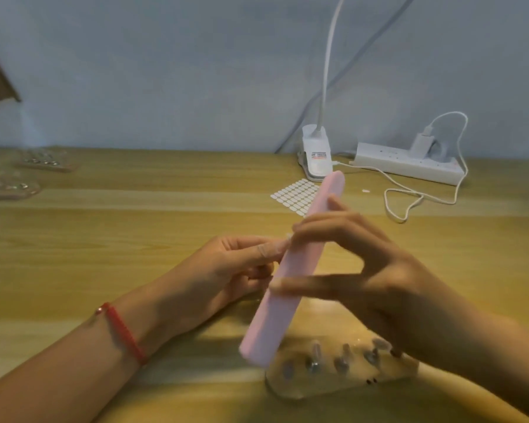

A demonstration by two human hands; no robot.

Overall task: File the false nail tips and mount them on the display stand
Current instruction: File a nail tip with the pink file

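While the right hand [376, 270] holds the pink nail file [298, 261] between its thumb and fingers, slanted above the wooden table [135, 227], the left hand [226, 270] pinches a small clear nail tip [287, 238] with thumb and forefinger against the left edge of the file. The tip is blurred. Just below the hands, a clear display stand [318, 386] lies on the table and carries several mounted tips [313, 352]. A sheet of white adhesive tabs [297, 195] lies farther back, near a clip lamp [316, 157] and a power strip [409, 164].

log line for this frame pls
phase: filing | left hand: pinches nail tip | right hand: holds pink file at tip | display stand: below hands, carries mounted tips
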